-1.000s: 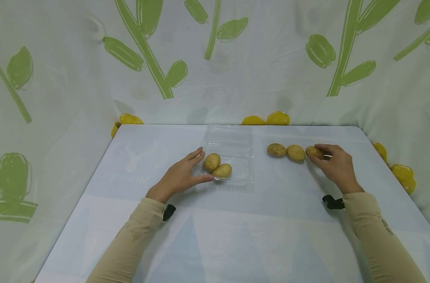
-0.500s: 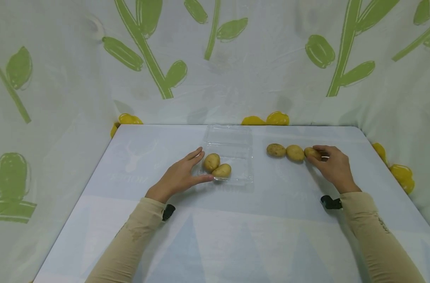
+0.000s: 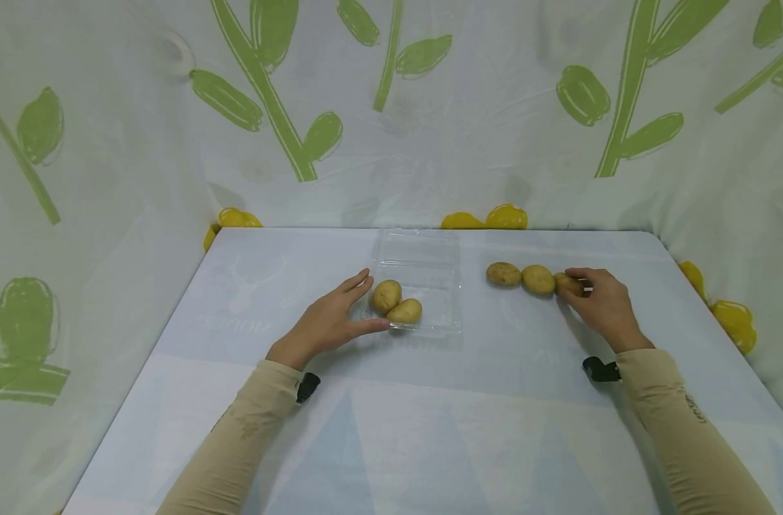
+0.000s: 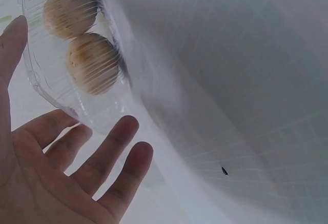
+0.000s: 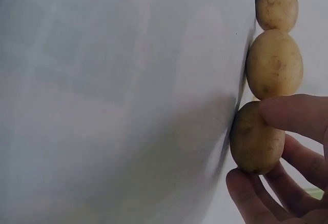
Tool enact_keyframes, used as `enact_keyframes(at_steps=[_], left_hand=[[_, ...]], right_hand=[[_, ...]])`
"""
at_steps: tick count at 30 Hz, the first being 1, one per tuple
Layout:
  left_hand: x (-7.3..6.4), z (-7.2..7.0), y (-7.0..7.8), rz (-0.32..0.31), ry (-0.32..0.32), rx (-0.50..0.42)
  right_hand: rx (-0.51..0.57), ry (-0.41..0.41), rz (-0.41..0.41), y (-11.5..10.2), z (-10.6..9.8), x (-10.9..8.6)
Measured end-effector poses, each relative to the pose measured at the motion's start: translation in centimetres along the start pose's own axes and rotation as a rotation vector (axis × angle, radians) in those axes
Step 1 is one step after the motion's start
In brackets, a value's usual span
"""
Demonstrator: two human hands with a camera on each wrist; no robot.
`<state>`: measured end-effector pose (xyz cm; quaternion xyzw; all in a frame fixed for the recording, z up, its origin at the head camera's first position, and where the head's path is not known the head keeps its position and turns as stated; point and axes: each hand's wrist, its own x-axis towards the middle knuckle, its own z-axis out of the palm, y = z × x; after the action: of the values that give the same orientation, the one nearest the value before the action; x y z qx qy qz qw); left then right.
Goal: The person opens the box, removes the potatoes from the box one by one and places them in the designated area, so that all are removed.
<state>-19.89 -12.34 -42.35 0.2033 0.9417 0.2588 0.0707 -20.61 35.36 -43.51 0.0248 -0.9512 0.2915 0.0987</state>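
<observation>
In the head view, my left hand [image 3: 327, 319] rests at the left side of a clear plastic container [image 3: 441, 304], fingers and thumb spread around its near-left corner. Two potatoes lie in the container's tray, an upper one [image 3: 386, 296] and a lower one [image 3: 406, 312]. My right hand [image 3: 602, 304] grips a potato [image 5: 252, 144] between thumb and fingers at the right end of a short row. Next to it sit a middle potato [image 3: 538, 280] and a left potato [image 3: 504, 274]. Part of the gripped potato is hidden by the fingers in the head view.
The container's lid [image 3: 417, 244] lies folded back toward the table's far edge. Everything stands on a pale patterned table [image 3: 488, 429]. A leaf-printed curtain [image 3: 482, 129] hangs behind and at the sides.
My right hand has moved slightly left and toward me, with its potato now close against the middle one. The left hand and the container have kept their place.
</observation>
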Motion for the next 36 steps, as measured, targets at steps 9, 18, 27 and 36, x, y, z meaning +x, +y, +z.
enact_keyframes(at_steps=[9,18,27,36], left_hand=[[0.0,0.0,0.1,0.008,0.006,-0.001],[-0.1,0.0,0.1,0.012,0.016,-0.012],[-0.1,-0.1,0.1,0.001,0.006,-0.019],[0.0,0.0,0.0,0.004,0.001,-0.024]], right_hand=[[0.004,0.0,-0.023,0.0,-0.4,-0.3],[0.008,-0.007,0.022,-0.7,-1.2,-0.1],[0.019,0.011,0.029,-2.1,-1.7,0.2],[0.058,0.009,0.006,-5.4,-0.9,0.0]])
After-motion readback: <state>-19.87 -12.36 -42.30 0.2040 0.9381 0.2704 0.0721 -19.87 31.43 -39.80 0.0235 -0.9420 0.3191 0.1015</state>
